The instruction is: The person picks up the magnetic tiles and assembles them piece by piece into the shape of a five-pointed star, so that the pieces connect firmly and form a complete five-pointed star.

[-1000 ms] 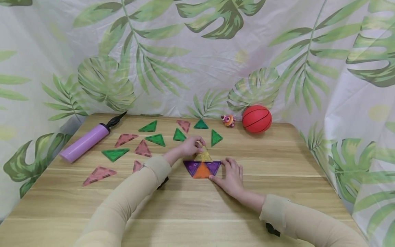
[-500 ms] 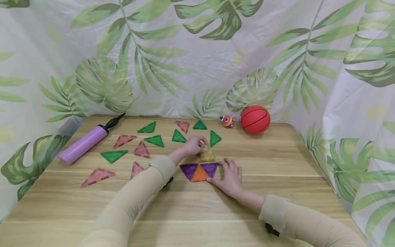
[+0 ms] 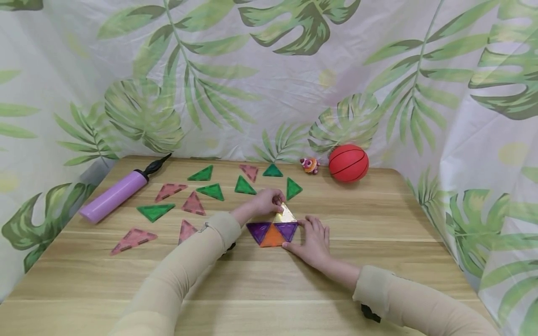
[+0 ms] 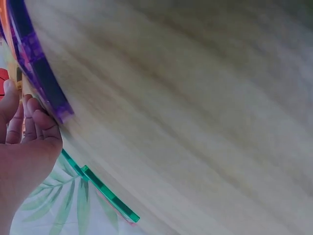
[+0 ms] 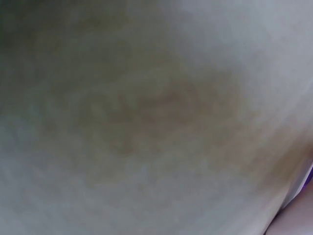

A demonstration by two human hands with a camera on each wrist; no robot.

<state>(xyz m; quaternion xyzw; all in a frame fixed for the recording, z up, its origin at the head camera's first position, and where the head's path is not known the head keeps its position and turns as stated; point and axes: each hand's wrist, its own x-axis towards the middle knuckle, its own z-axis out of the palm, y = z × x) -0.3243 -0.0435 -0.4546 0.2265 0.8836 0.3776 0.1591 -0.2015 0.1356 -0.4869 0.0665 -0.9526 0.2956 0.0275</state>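
In the head view my left hand pinches the top corner of a yellow translucent triangle tile. The tile's lower edge lies along the upper side of the right one of two purple triangle tiles. Between the purple tiles sits an orange triangle tile, and the three form a flat row on the table. My right hand rests at the row's right end, fingers spread, thumb and forefinger touching the tile edges. The left wrist view shows my left hand beside a purple tile edge; the right wrist view is mostly blurred.
Several green triangle tiles and several pink triangle tiles lie loose on the wooden table. A purple hand pump lies at the left. A small toy figure and a red ball stand at the back right.
My left hand has moved right with the yellow tile, from above the orange tile to the right purple tile. The tile row shifted slightly left and down; the right hand stayed almost still.
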